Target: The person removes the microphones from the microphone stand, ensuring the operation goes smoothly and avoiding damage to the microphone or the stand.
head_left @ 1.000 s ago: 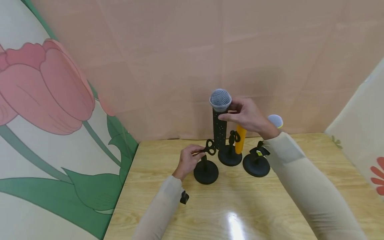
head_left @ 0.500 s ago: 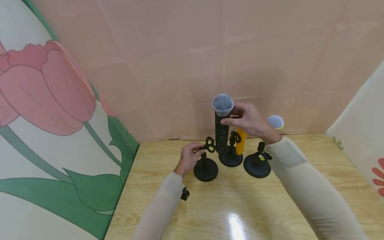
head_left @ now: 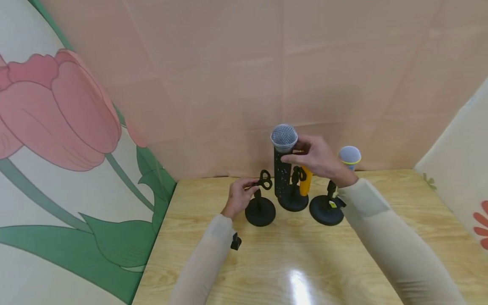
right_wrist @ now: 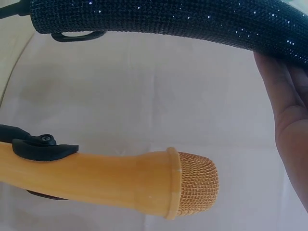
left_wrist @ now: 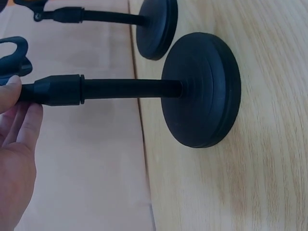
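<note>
Right grip (head_left: 314, 159) curled around black glittery microphone (head_left: 282, 167); left grip (head_left: 239, 195) pinching empty stand's clip (head_left: 264, 181).

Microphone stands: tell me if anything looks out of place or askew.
Nothing is toppled or damaged. The left stand has an empty clip, which the left hand holds; the right hand holds the black microphone upright above it. The orange microphone sits clipped in the middle stand.

The right hand (head_left: 314, 156) brings the black glitter microphone (head_left: 282, 163) lower than a second ago; its mesh head sits further down against the back wall and its foot now reaches down beside the clip of the empty stand (head_left: 260, 203). The left hand (head_left: 239, 195) shifts slightly toward the table's back edge with that stand.
</note>
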`<state>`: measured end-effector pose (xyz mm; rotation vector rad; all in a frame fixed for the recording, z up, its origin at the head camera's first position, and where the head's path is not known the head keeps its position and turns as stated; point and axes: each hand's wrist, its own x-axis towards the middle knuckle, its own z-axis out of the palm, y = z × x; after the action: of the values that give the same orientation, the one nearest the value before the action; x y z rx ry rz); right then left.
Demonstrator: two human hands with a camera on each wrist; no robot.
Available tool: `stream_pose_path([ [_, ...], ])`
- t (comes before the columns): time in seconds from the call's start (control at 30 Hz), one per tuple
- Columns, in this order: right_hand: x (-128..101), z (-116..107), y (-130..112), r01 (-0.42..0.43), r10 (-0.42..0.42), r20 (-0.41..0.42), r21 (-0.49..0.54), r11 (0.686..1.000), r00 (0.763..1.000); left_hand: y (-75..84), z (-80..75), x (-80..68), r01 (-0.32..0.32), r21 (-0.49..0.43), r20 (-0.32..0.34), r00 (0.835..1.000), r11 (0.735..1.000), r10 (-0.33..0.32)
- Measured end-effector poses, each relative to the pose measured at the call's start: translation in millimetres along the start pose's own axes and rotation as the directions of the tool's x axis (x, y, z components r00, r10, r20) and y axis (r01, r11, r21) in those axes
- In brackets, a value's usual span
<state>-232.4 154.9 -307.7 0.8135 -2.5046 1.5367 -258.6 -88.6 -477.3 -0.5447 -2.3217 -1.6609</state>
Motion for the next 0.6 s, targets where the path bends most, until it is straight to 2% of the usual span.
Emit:
stream_pose_path([
  [0.2,-2,5,6,0.013,-0.013,-0.003,0.0,1.0,1.0,-0.9,-0.8,3.3,-0.009,0.05,-0.015,1.0,0.999,0.01],
  [0.27,-3,7,7,0.001,-0.001,-0.005,0.0,1.0,1.0,-6.7,-0.8,5.4,-0.012,0.065,-0.018,1.0,0.998,0.013],
  [0.6,-8,12,10,-0.004,0.004,0.006,0.037,0.999,1.0,-8.2,-1.6,11.7,-0.027,0.076,-0.028,0.999,0.997,0.029],
])
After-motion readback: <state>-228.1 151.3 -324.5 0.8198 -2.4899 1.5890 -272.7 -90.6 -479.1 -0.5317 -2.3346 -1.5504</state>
